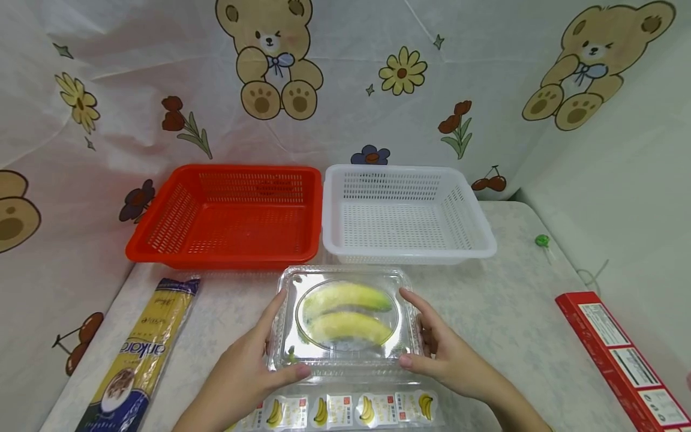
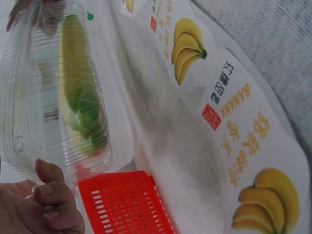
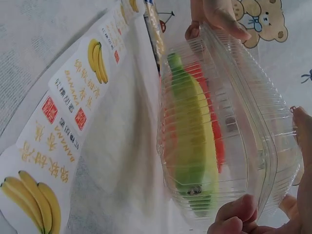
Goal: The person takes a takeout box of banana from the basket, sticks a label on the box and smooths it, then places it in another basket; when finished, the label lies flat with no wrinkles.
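Both hands hold a clear plastic clamshell box (image 1: 345, 360) by its two sides, in front of the baskets. Two yellow-green bananas (image 1: 348, 327) lie inside under the closed lid. My left hand (image 1: 243, 366) grips the left side, its thumb along the near edge. The right hand (image 1: 450, 354) grips the right side, thumb at the near corner and index finger along the top. Both wrist views show the box raised above the table, with a banana (image 3: 192, 131) seen through its ribbed wall. Below it lies a strip of banana stickers (image 1: 337, 411) at the near edge.
A red basket (image 1: 243, 264) and a white basket (image 1: 405, 255) stand side by side at the back. On the left lies a yellow and blue packet (image 1: 140, 354). A red box (image 1: 621, 360) and a green lollipop (image 1: 542, 240) are at the right.
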The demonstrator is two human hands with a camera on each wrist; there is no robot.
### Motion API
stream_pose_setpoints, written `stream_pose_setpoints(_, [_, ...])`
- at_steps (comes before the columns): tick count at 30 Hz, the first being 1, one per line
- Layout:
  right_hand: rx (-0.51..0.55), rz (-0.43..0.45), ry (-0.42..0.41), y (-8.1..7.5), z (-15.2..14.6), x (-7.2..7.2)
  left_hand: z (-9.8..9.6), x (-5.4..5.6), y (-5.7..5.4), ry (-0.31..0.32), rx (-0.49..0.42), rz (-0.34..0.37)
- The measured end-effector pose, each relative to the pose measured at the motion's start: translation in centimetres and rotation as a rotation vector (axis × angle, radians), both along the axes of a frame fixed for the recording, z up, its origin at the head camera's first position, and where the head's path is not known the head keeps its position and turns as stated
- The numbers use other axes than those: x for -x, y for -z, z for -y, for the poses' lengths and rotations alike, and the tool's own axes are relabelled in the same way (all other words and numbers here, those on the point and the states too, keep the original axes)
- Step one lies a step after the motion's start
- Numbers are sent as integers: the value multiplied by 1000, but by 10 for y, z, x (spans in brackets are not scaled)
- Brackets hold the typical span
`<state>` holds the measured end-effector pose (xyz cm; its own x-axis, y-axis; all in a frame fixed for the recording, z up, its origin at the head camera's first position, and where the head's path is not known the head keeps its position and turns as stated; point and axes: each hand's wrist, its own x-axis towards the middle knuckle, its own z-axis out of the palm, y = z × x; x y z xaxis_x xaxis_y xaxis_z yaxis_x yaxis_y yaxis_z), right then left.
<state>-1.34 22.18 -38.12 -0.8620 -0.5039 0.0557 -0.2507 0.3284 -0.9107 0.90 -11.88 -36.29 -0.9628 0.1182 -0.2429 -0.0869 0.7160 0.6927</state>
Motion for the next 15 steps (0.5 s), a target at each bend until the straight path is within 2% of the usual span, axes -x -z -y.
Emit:
stream_pose_setpoints(5, [-48, 32, 27, 8, -7, 4, -6, 8, 9, 21, 24, -18])
stream_pose_setpoints(8, [-56, 37, 29, 12, -12, 7, -10, 13, 16, 42, 58, -55])
stream_pose_setpoints(15, [-69, 29, 46, 19, -22, 15, -17, 25, 27, 77, 53, -51])
